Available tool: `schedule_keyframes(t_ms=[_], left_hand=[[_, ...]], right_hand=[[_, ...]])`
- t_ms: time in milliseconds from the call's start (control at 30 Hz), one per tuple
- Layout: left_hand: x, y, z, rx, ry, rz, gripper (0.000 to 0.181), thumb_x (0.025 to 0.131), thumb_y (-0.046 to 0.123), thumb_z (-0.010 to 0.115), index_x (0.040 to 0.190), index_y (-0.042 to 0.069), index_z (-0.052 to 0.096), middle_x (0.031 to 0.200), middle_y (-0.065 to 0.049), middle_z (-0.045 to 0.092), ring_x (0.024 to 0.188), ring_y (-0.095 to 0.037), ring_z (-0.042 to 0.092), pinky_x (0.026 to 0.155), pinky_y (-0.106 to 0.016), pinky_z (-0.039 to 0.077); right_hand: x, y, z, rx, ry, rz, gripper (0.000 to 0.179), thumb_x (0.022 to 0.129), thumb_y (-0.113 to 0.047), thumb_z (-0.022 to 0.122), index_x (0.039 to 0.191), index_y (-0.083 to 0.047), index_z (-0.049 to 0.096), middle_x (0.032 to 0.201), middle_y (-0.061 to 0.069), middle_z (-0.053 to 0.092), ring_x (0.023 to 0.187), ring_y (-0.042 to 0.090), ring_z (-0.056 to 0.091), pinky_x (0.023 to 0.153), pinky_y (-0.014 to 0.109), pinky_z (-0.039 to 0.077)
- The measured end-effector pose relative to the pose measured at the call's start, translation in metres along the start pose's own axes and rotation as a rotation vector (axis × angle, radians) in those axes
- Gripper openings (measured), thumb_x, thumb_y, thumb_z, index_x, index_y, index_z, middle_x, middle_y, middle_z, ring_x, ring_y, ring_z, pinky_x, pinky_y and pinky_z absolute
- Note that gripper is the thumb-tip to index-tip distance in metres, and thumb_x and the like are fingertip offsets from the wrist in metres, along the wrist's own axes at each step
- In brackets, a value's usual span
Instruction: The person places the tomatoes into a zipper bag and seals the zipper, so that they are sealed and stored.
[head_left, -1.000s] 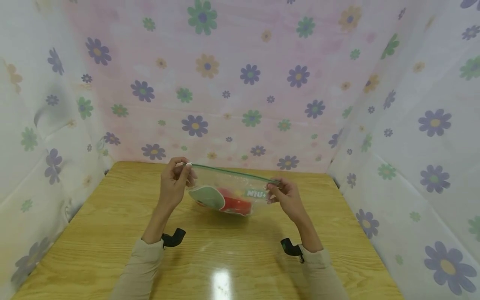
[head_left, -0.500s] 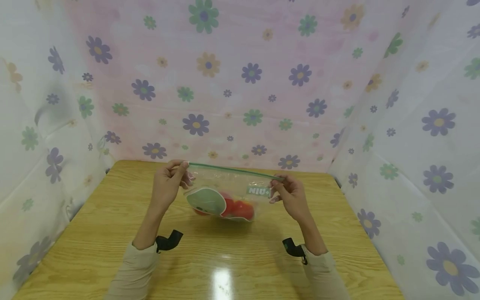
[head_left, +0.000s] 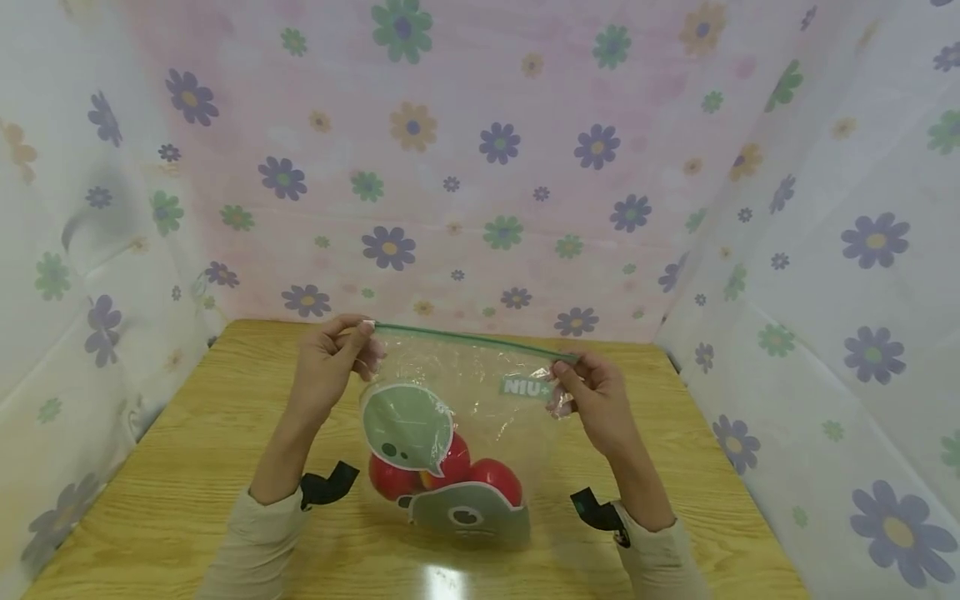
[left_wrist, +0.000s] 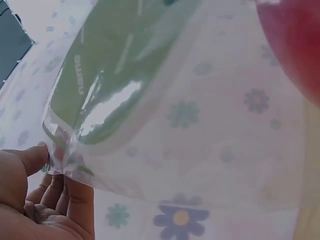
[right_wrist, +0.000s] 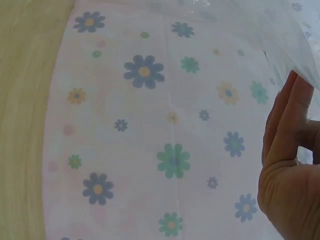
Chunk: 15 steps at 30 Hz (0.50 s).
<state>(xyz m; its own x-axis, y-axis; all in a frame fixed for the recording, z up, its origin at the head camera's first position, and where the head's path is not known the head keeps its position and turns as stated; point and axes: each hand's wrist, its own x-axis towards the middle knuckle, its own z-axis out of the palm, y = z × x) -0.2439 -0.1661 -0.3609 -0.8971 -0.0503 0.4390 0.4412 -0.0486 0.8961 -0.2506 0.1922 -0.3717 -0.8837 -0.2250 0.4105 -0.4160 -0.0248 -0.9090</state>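
A clear zip bag [head_left: 465, 400] with a green zip strip and green cartoon prints hangs between my two hands in the head view. Inside at its bottom lie red, round, apple-like fruits [head_left: 495, 477], partly covered by the prints. My left hand [head_left: 318, 375] pinches the bag's upper left corner between thumb and fingers. At the upper right corner, my right hand [head_left: 600, 404] pinches the other end of the strip. The left wrist view shows the pinched corner beside a green print [left_wrist: 120, 75]. Clear film [right_wrist: 290, 35] meets the right fingers in the right wrist view.
A wooden table [head_left: 187, 467] lies under the bag. Flower-patterned sheets [head_left: 450, 150] enclose its back and both sides. Dark curved pieces [head_left: 330, 483] stick out from both wrists, near the sleeve cuffs.
The bag has swung from a tilted, foreshortened pose to hanging down with its front facing the head camera. Its fruits have come lower and nearer. My hands have spread slightly apart, still pinching the corners.
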Motion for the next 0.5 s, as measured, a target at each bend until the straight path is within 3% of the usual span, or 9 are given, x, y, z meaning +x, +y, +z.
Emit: schedule_keyframes(t_ms=[200, 500], left_hand=[[0.004, -0.018, 0.002, -0.08, 0.009, -0.117, 0.01, 0.105, 0.012, 0.057, 0.106, 0.012, 0.066, 0.078, 0.008, 0.072, 0.063, -0.005, 0.065, 0.058, -0.019, 0.056], [0.011, -0.031, 0.007, -0.056, 0.013, -0.133, 0.017, 0.102, -0.002, 0.057, 0.119, -0.005, 0.061, 0.093, 0.01, 0.072, 0.076, -0.005, 0.068, 0.073, -0.021, 0.06]], right_hand=[[0.007, 0.015, -0.003, -0.01, 0.043, 0.095, 0.018, 0.106, -0.011, 0.055, 0.114, 0.004, 0.062, 0.091, -0.003, 0.069, 0.06, 0.008, 0.064, 0.055, 0.026, 0.06], [0.025, 0.026, -0.013, -0.008, 0.08, 0.113, 0.019, 0.107, -0.018, 0.056, 0.112, -0.001, 0.061, 0.092, -0.004, 0.07, 0.067, 0.008, 0.064, 0.062, 0.026, 0.061]])
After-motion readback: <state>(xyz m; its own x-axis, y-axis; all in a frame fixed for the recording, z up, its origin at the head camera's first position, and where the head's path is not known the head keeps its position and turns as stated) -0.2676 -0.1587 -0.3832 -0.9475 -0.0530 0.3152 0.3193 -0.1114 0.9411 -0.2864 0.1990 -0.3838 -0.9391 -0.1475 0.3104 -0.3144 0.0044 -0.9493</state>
